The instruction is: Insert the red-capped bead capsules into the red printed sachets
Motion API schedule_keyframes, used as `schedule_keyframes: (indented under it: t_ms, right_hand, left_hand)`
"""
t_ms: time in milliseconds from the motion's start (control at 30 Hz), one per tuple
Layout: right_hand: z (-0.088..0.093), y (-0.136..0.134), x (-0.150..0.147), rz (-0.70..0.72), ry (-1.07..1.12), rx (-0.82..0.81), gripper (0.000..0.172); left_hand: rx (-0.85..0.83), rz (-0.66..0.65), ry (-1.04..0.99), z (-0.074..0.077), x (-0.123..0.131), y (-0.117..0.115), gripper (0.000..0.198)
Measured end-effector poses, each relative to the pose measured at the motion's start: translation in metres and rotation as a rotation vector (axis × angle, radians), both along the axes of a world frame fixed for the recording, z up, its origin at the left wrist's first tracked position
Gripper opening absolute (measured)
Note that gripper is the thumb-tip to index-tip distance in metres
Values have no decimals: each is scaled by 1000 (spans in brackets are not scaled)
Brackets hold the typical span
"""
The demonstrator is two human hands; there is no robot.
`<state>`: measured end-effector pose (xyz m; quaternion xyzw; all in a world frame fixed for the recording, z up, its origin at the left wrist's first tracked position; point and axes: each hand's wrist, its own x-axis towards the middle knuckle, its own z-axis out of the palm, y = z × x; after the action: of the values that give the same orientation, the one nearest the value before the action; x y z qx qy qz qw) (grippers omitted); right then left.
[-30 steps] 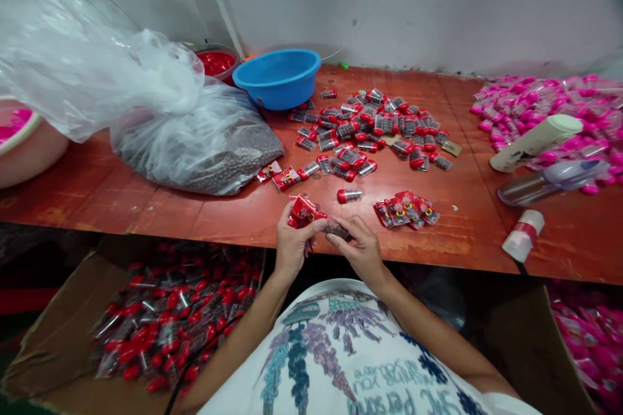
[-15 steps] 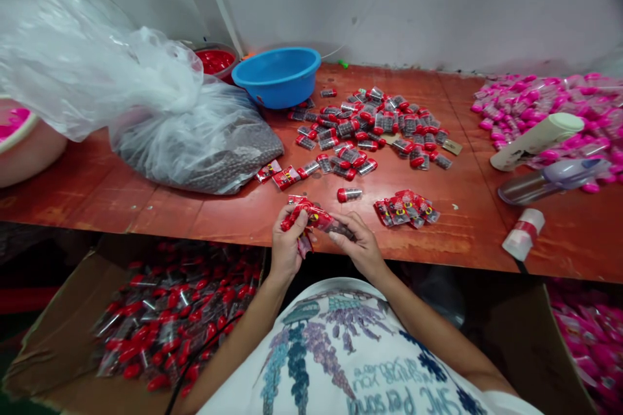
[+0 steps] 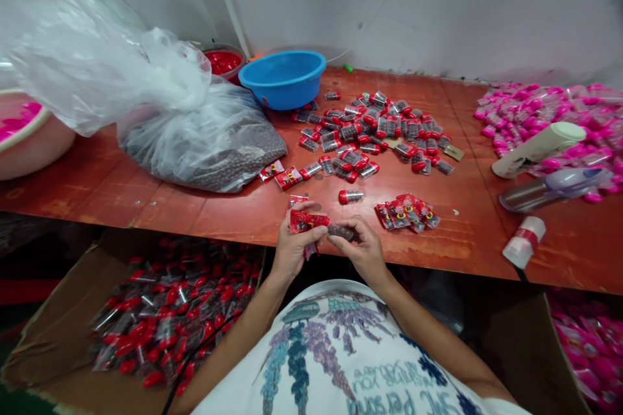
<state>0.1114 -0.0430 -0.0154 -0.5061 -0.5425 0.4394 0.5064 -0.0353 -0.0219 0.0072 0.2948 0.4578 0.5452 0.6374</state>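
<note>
Over the front edge of the table, my left hand (image 3: 288,247) is closed on a red printed plastic wrapper (image 3: 307,221), its thumb lying across the lower side. My right hand (image 3: 365,245) pinches a small clear tube of dark beads (image 3: 341,231), whose left end meets the wrapper. Whether that end is inside the wrapper, I cannot tell. Another red wrapper (image 3: 298,200) shows just beyond my left fingers. A single red-capped tube (image 3: 351,197) lies a little farther back, and several wrapped tubes (image 3: 406,212) form a small pile to the right.
Many red-capped tubes (image 3: 377,126) are heaped mid-table. At left sit a clear bag of dark beads (image 3: 209,149) and a blue basin (image 3: 282,80). Pink tubes (image 3: 525,106), a pale bottle (image 3: 540,149) and a white roll (image 3: 524,238) occupy the right. Below stands a cardboard box (image 3: 58,330).
My left thumb has shifted right along the wrapper, which was angled down towards my right hand before and now lies more level. The whole view has shifted slightly.
</note>
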Motion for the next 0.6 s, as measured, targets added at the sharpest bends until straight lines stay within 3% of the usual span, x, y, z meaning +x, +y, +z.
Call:
schedule_keyframes:
  t_ms: [200, 433, 500, 600]
  right_hand:
    - [-2, 1, -2, 80, 218, -142, 22]
    - [-8, -4, -7, -66, -109, 128, 22]
    - [-8, -3, -7, -66, -48, 67, 22]
    - [-6, 0, -7, -20, 196, -153, 24]
  left_hand:
    - [-41, -43, -4, 3, -1, 1, 54]
    - [-15, 60, 55, -5, 7, 0, 39]
    - [-9, 60, 87, -7, 8, 0, 33]
    - [-12, 29, 82, -6, 8, 1, 36]
